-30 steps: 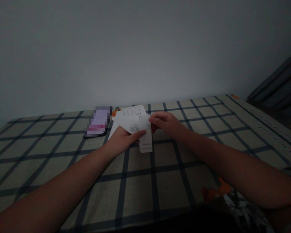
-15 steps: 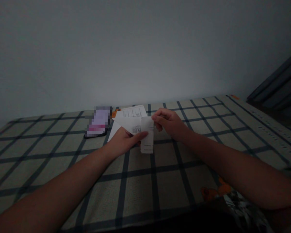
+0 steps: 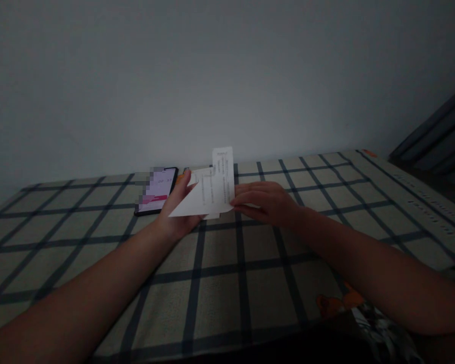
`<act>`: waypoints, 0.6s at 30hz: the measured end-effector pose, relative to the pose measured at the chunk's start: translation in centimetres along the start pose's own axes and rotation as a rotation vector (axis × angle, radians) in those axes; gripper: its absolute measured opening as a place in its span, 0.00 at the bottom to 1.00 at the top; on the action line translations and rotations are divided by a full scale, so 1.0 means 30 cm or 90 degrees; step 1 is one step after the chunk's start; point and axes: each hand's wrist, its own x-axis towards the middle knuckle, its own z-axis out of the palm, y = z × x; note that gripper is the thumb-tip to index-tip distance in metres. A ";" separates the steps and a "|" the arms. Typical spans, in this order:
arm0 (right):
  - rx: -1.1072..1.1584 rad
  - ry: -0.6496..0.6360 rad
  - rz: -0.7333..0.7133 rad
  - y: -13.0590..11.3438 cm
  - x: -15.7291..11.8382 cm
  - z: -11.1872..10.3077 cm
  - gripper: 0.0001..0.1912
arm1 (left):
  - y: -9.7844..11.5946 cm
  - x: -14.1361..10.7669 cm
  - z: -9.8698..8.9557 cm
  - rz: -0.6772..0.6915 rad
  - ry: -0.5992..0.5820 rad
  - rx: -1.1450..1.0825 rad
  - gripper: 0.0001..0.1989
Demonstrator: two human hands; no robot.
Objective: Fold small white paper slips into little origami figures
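Over the checked cloth (image 3: 220, 283), in the head view, my left hand (image 3: 176, 210) is reaching forward with its thumb spread upward and apart, its palm supporting the folded white paper (image 3: 216, 194) from behind and below; the paper is hiding most of its fingers, so I cannot tell how they are bending. My right hand (image 3: 271, 202) is coming in from the right, knuckles up, fingers lying close together, and is pinching the paper's lower right edge. The paper is standing between my hands, its narrow strip pointing up, while the phone (image 3: 160, 189) is lying beyond my left wrist
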 end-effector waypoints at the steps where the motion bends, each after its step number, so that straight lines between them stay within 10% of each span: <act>1: 0.002 -0.013 -0.007 0.012 -0.002 0.004 0.07 | 0.006 -0.003 -0.005 -0.013 -0.007 0.002 0.33; 11: 0.037 0.029 0.041 0.021 -0.013 -0.018 0.08 | -0.018 -0.008 -0.004 -0.035 0.019 0.054 0.15; 18: 0.307 0.149 0.272 0.047 0.008 0.018 0.21 | -0.041 -0.019 -0.004 0.053 -0.002 0.215 0.13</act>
